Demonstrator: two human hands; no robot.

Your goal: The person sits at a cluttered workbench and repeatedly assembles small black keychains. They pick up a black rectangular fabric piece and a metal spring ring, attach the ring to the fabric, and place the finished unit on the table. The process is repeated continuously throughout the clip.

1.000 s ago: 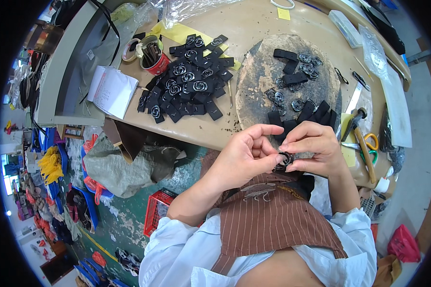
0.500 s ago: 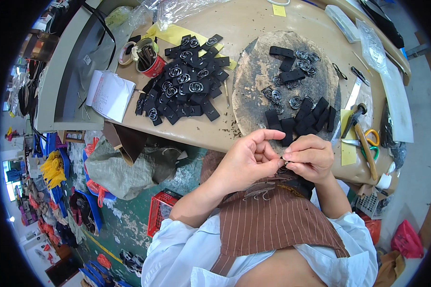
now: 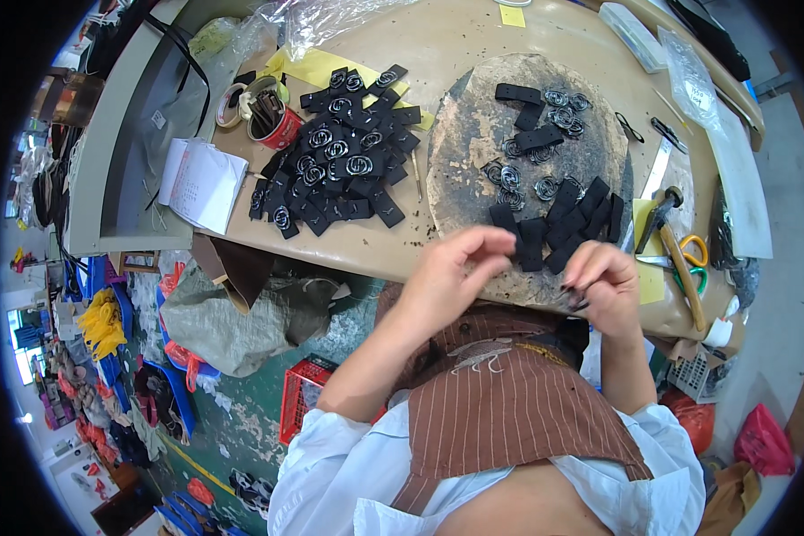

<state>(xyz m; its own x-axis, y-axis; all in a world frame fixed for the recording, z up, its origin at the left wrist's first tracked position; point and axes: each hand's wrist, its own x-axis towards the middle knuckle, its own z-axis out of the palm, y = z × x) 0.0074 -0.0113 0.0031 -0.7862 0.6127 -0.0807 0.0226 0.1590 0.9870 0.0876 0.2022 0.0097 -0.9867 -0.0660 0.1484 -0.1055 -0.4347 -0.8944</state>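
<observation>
My left hand (image 3: 456, 275) hovers over the near edge of the worn round board (image 3: 456, 170), fingers apart and curved, with nothing visible in them. My right hand (image 3: 606, 281) is at the board's near right, its fingers closed on something small and dark that I cannot make out. Just beyond both hands lies a group of black strap pieces (image 3: 565, 219). Wire-like metal ring buckles (image 3: 509, 179) rest in small clusters farther up the board, beside a few more black straps (image 3: 538, 138).
Left of the board, a heap of black straps with ring buckles (image 3: 335, 170) lies near a red tin (image 3: 284, 132) and a notepad (image 3: 204, 183). To the right are a hammer (image 3: 681, 268), scissors (image 3: 695, 252) and a cutter knife (image 3: 668, 134). The table edge runs close to my waist.
My hands, earlier together at the fingertips in front of the board, have come apart. The right has moved right with the small dark thing; the left has opened and risen slightly.
</observation>
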